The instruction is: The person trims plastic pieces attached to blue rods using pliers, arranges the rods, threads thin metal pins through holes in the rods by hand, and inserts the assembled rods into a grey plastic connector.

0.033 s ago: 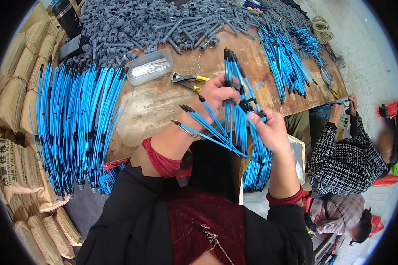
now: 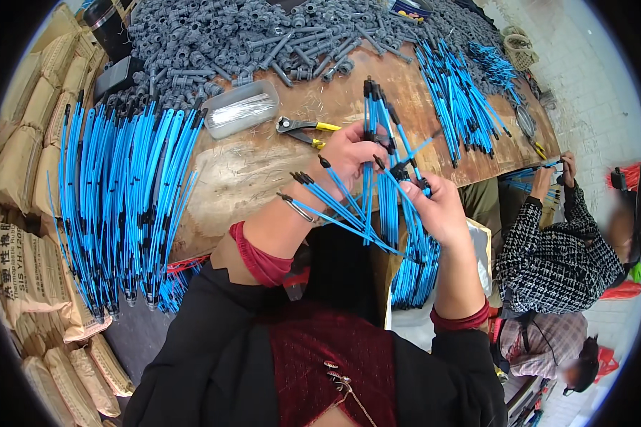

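Note:
My left hand (image 2: 350,155) is closed around a bunch of thin blue tubes (image 2: 387,213) with black ends, which stand up past its fingers and hang down below. More blue tubes (image 2: 335,204) lie slantwise under that wrist. My right hand (image 2: 436,208) pinches a blue tube at a small black fitting (image 2: 403,173), close beside the bunch. A blurred blue length sticks out up and to the right from there. The fingertips partly hide how the fitting joins the tubes. Below my hands, further blue tubes (image 2: 414,274) lie in an open bag.
Yellow-handled pincers (image 2: 303,130) and a clear tray (image 2: 241,110) of thin metal pins lie on the wooden table (image 2: 221,178). Grey plastic fittings (image 2: 214,43) heap up behind. Blue tubes fill the left edge (image 2: 124,192) and far right (image 2: 452,99). Two people sit at right.
The blue length by my right hand has swung, and its dark tip now shows at the upper right. Both hands have barely shifted.

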The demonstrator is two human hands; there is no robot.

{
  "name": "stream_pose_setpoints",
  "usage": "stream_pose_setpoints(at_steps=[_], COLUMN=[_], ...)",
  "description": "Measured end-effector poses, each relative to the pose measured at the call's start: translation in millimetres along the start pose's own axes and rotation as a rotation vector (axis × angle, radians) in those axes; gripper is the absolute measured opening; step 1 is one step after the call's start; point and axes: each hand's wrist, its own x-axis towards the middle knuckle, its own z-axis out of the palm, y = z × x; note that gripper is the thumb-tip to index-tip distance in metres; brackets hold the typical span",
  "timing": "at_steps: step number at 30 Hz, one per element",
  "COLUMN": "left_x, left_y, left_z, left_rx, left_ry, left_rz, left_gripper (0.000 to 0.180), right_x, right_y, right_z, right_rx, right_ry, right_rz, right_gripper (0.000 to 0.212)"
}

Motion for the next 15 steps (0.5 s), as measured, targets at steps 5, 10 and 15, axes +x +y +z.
stream_pose_setpoints(at_steps=[5, 10, 15], left_x=[-9.4, -1.5, -9.5], left_y=[10.0, 2.6, 6.5], left_z=[13.2, 0.0, 3.2], left_rx=[-0.149, -0.175, -0.096], left_ry=[-0.107, -0.145, -0.124], left_rz=[-0.001, -0.021, -0.085], left_gripper=[0.016, 0.014, 0.012], right_x=[1.3, -12.7, -17.9], right_y=[11.5, 7.5, -5.5], right_z=[7.3, -2.8, -24.0], right_rx=[0.13, 0.184, 0.376], right_ry=[-0.069, 0.061, -0.185], right_rz=[0.067, -0.229, -0.294], right_gripper=[0.028, 0.023, 0.026])
